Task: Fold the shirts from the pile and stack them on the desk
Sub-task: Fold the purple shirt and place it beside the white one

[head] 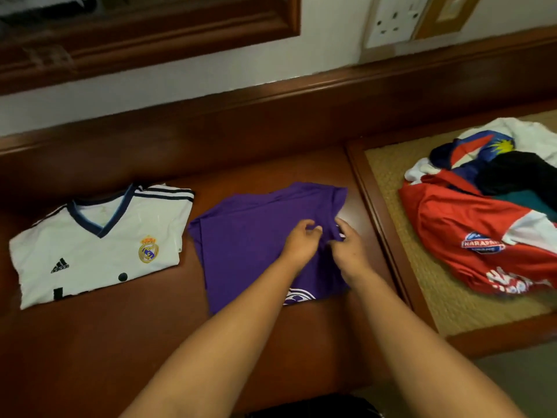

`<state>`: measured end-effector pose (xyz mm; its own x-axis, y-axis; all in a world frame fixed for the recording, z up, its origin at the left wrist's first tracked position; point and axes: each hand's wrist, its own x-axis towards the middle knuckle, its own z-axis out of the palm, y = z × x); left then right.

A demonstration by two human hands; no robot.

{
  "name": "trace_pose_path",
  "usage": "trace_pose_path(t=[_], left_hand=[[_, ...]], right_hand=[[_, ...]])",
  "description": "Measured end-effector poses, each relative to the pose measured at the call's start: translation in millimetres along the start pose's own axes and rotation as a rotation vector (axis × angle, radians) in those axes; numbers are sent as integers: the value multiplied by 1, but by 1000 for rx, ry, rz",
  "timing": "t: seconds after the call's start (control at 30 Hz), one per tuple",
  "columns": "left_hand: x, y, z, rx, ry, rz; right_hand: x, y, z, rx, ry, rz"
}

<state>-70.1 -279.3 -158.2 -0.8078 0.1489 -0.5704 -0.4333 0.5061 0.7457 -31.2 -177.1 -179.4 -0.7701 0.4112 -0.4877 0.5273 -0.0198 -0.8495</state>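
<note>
A person is working over a purple shirt (256, 245) lying flat in the middle of the wooden bench (120, 342), both bare arms reaching in from the near edge. The left hand (300, 241) is hovering or resting on the cloth with fingers loosely curled; whether it is actually pinching fabric is hard to tell. The right hand (349, 247), just beside it, is gathering a small ridge of purple cloth between thumb and fingers near the shirt's right edge.

The shirt is looking partly folded: it is already a rough rectangle, a white crest peeking out at its near edge, though the far right corner is still lying loose and rumpled. To its left, close by but apart, a white shirt (99, 245) with a dark collar is lying neatly folded, apparently the first one finished.

On the woven mat (422, 282) to the right, the pile (488, 212) is waiting: a red shirt on top, with blue, black and white garments tangled behind it. By this showing, one shirt is done, one is under way, several are remaining, and nothing is stacked yet.
</note>
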Motion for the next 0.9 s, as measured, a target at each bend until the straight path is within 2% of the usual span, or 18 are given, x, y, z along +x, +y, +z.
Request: trace_pose_path(t=[0.1,0.2,0.33,0.6,0.73,0.9], left_hand=[[8,12,1,-249,-55,-153],[16,15,-3,-277,-18,-157],[32,5,-3,-94,135,-100],[-9,16,-30,-167,164,22],[-60,36,-52,-356,59,71],[-122,68,-80,-659,-79,121]], right_hand=[[-18,-10,2,103,-136,20],[-32,-12,6,185,-229,39],[-40,-7,5,248,-176,145],[-39,4,-31,191,-84,144],[-25,8,-35,121,-72,136],[-8,12,-21,232,-163,237]])
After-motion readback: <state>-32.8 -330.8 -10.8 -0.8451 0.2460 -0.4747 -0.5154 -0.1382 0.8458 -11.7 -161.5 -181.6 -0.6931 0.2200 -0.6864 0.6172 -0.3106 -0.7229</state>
